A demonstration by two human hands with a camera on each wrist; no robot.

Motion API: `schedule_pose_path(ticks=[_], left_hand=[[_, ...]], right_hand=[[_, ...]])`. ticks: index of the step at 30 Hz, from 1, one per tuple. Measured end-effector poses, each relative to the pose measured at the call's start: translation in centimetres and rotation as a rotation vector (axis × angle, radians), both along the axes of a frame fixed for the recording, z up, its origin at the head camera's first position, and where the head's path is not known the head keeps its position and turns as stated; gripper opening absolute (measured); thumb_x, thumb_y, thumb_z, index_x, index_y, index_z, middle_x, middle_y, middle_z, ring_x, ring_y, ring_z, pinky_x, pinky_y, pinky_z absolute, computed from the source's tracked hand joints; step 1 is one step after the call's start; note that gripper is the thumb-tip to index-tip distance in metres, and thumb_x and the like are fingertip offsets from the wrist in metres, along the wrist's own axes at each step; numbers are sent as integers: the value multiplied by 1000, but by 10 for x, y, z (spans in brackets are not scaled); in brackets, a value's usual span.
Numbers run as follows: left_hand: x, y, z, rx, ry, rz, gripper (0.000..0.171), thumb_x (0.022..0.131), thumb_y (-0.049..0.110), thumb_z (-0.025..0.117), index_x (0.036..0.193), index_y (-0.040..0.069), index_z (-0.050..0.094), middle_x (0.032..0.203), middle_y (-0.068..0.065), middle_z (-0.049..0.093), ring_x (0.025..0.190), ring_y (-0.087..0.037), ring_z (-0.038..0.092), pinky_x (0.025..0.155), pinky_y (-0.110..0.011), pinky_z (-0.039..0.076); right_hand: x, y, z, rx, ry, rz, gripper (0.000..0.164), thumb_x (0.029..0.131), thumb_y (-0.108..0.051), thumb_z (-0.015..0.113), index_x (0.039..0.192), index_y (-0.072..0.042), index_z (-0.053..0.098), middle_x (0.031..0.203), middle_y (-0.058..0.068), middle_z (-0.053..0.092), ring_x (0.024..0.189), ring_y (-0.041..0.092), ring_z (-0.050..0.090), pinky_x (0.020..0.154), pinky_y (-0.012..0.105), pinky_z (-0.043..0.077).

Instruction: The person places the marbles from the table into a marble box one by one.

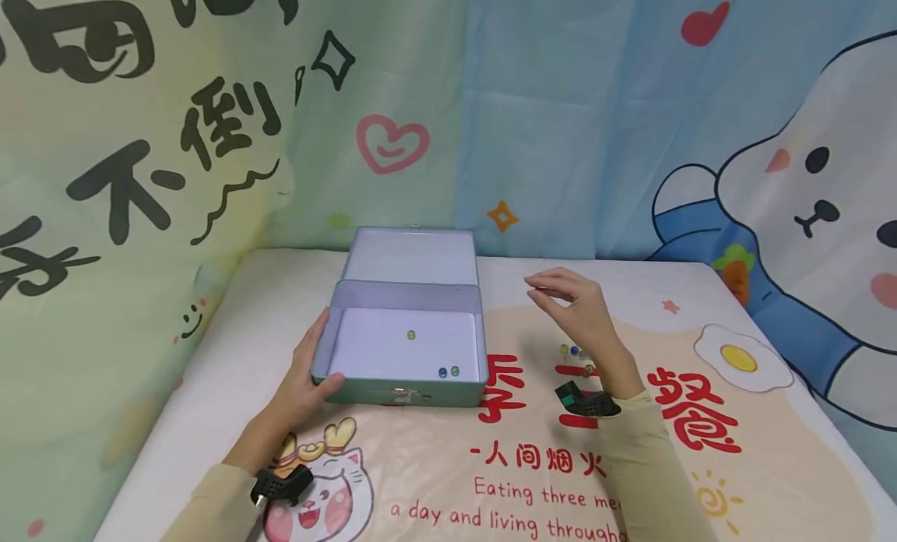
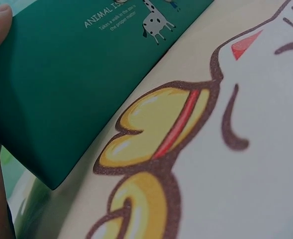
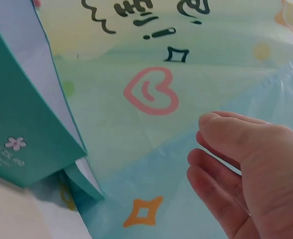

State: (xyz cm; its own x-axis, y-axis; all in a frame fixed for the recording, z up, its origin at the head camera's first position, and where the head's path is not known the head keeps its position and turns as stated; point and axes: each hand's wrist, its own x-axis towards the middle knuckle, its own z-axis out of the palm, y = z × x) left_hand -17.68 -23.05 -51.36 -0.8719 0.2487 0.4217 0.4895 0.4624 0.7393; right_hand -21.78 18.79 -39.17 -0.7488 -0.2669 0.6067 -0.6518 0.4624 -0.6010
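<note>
A green metal box [image 1: 434, 393] with a pale inside stands on the table, its lid [image 1: 413, 255] tipped back. On its floor lie a yellow-green marble [image 1: 411, 335], a blue marble [image 1: 442, 372] and a green marble [image 1: 455, 371]. My left hand [image 1: 308, 371] grips the box's left front corner, thumb over the front rim. Right of the box, my right hand [image 1: 564, 297] is raised above the table. Its thumb and forefinger tips come close together; whether something small sits between them is hidden. Several loose marbles [image 1: 575, 350] lie below that hand, partly covered by the wrist.
A printed cloth [image 1: 561, 480] with red lettering covers the table. Behind it hangs a curtain [image 1: 532, 121] with cartoon prints. Black straps, one of them a wrist strap [image 1: 280, 486], sit on both wrists.
</note>
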Motion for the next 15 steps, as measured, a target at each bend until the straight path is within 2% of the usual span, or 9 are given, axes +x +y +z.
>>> schedule_pose_path(ticks=[5, 9, 12, 15], left_hand=[[-2, 2, 2, -6, -16, -3, 94, 83, 57, 58, 154, 19, 9, 159, -12, 12, 141, -43, 13, 102, -74, 13], [-2, 2, 2, -8, -26, 1, 95, 83, 56, 59, 154, 19, 8, 159, -13, 12, 140, -44, 14, 102, -74, 14], [-1, 1, 2, -12, -40, 1, 95, 82, 53, 60, 154, 19, 8, 159, -13, 12, 139, -44, 15, 102, -74, 14], [0, 0, 2, -7, -46, -3, 95, 82, 53, 60, 154, 20, 7, 159, -13, 12, 139, -43, 15, 102, -74, 14]], right_hand=[[5, 9, 7, 8, 37, -10, 22, 79, 13, 67, 100, 11, 69, 98, 23, 67, 90, 18, 64, 84, 10, 47], [1, 20, 4, 26, 42, -19, 23, 78, 13, 67, 100, 10, 69, 98, 23, 68, 90, 9, 63, 84, 8, 46], [-7, 35, -7, 47, -7, -27, 25, 79, 12, 67, 103, 7, 70, 100, 21, 68, 92, -2, 60, 83, 7, 45], [-14, 53, -18, 69, -91, -69, 25, 82, 7, 67, 106, 2, 71, 102, 16, 69, 92, -11, 56, 81, 4, 44]])
